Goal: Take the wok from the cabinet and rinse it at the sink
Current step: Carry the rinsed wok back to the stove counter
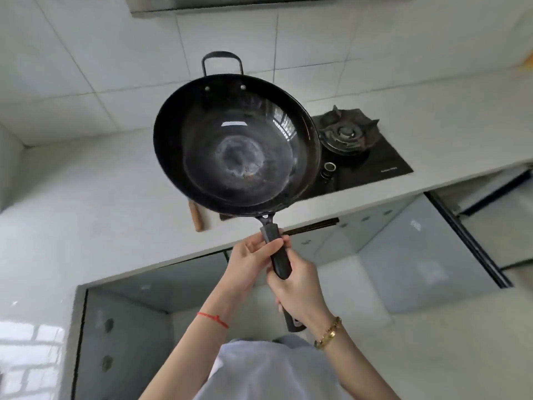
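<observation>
Wok [236, 142] above counter [101, 203], left of burner [344, 134].

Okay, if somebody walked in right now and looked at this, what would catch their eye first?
The big black wok, held up in mid-air over the white counter in the middle of the view, its worn pale patch at the bottom. Both hands grip its long dark handle below it: the left hand higher up, the right hand lower. Just right of the wok sits a black gas hob with one burner showing.
</observation>
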Demonstrator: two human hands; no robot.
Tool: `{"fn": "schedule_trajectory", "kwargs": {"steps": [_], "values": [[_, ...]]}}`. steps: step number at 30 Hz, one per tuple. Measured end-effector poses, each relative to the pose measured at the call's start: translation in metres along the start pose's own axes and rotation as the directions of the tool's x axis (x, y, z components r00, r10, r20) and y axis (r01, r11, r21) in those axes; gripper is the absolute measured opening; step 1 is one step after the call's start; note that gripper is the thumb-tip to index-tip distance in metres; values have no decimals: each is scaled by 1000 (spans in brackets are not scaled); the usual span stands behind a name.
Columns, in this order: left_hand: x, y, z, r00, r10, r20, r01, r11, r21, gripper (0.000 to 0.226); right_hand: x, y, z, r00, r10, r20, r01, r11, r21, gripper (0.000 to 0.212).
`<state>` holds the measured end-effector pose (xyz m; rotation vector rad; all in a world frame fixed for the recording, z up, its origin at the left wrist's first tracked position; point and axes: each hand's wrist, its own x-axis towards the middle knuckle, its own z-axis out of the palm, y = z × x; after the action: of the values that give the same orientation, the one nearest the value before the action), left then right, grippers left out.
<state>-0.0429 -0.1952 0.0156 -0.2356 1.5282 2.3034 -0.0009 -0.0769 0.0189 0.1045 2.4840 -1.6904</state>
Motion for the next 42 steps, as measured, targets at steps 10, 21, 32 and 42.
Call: {"fn": "schedule_trajectory", "kwargs": {"steps": [10,21,32,42], "values": [[34,-19,58,908,-215,361,140,965,223,28,-29,25,-31,886,220,-407,-184,975,127,13],[48,-105,217,723,-394,568,194,904,380,25,-87,93,-157,702,391,-595,-279,920,275,18],[44,-205,441,627,-457,631,241,884,400,27,-151,175,-364,590,420,-689,-313,906,284,21],[107,-278,594,594,-476,648,258,876,408,30,-132,257,-515,546,352,-760,-313,927,205,18]]}}
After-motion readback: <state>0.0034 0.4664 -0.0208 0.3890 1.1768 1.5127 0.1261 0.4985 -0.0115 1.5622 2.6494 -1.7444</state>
